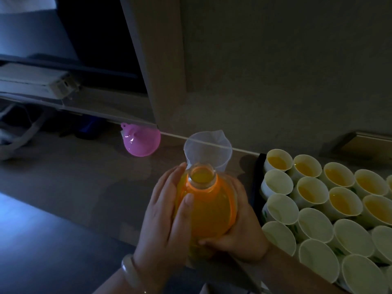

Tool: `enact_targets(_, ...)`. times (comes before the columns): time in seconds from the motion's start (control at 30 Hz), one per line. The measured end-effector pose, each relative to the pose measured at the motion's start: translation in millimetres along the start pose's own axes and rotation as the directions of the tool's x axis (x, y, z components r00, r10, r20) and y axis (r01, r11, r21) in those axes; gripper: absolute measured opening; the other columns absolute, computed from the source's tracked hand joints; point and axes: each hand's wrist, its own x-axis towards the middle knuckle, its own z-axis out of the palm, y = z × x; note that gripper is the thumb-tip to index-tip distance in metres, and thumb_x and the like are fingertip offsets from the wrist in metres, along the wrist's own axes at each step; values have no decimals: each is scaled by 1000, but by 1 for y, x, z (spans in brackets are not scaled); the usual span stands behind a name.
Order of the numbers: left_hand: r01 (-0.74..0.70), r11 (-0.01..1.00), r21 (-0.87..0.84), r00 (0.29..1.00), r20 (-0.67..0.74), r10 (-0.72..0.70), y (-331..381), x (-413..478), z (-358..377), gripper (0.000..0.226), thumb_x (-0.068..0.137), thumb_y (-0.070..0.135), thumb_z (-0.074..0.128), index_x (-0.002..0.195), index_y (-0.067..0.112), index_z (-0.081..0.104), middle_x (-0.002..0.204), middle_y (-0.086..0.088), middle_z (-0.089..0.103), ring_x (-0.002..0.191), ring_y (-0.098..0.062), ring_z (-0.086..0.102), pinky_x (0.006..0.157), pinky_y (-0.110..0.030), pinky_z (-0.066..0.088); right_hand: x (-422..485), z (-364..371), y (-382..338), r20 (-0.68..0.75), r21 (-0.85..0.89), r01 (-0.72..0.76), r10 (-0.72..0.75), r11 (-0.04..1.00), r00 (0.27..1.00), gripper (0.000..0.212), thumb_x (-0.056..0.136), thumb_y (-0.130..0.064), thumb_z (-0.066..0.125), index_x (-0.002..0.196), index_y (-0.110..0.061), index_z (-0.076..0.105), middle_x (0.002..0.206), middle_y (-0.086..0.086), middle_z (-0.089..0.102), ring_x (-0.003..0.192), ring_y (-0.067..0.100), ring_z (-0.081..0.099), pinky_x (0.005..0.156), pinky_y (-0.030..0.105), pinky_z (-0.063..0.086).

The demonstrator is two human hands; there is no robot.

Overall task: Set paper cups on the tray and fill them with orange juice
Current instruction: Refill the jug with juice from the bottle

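Your left hand and right hand both grasp the juice bottle, fingers wrapped round its sides. The bottle stands upright, uncapped, above the table and just left of the tray. Paper cups stand packed together on the tray: the far cups contain orange juice, the near ones contain none. A clear jug stands directly behind the bottle. A pink funnel lies further left.
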Motion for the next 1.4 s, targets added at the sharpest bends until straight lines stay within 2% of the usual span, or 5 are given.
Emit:
enact_targets(0.33, 35, 999, 10, 999, -7, -35, 18, 38, 18, 45, 92, 43, 39, 128, 25, 57, 126, 13, 59, 117, 8, 50, 95, -8, 38, 1, 3, -5, -171, 196, -84, 119, 977, 978, 91, 47, -52, 90, 125, -55, 43, 125, -15, 60, 115, 15, 61, 87, 36, 55)
enact_targets(0.47, 72, 995, -69, 997, 9, -72, 26, 50, 22, 36, 92, 34, 40, 119, 23, 63, 115, 10, 66, 110, -3, 59, 93, -24, 46, 8, 0, -3, -185, 224, -119, 162, 967, 969, 94, 46, -41, 92, 126, -46, 43, 122, -13, 61, 113, 16, 62, 87, 42, 55)
enact_targets(0.83, 164, 983, 79, 985, -66, -159, 44, 71, 28, 31, 99, 25, 46, 81, 46, 61, 84, 40, 62, 86, 18, 57, 69, 0, 40, 17, 1, -10, -150, 397, -209, 288, 893, 946, 87, 49, -30, 88, 124, -41, 46, 117, -13, 65, 108, 13, 65, 82, 34, 57)
enact_targets(1.07, 287, 943, 169, 958, -61, -280, 39, 79, 30, 26, 98, 25, 44, 84, 29, 66, 82, 10, 65, 78, 11, 57, 61, -6, 42, 19, 7, -3, -99, 543, -287, 400, 789, 911, 89, 46, -26, 93, 124, -36, 51, 118, 3, 68, 107, 26, 66, 86, 51, 55)
enact_targets(1.4, 369, 891, 263, 929, -110, -352, 42, 90, 35, 35, 96, 32, 40, 94, 11, 68, 83, -4, 68, 79, -7, 56, 73, -36, 50, 25, -2, -8, -29, 558, -364, 456, 746, 890, 89, 48, -26, 90, 128, -27, 50, 113, 3, 70, 101, 23, 69, 77, 40, 58)
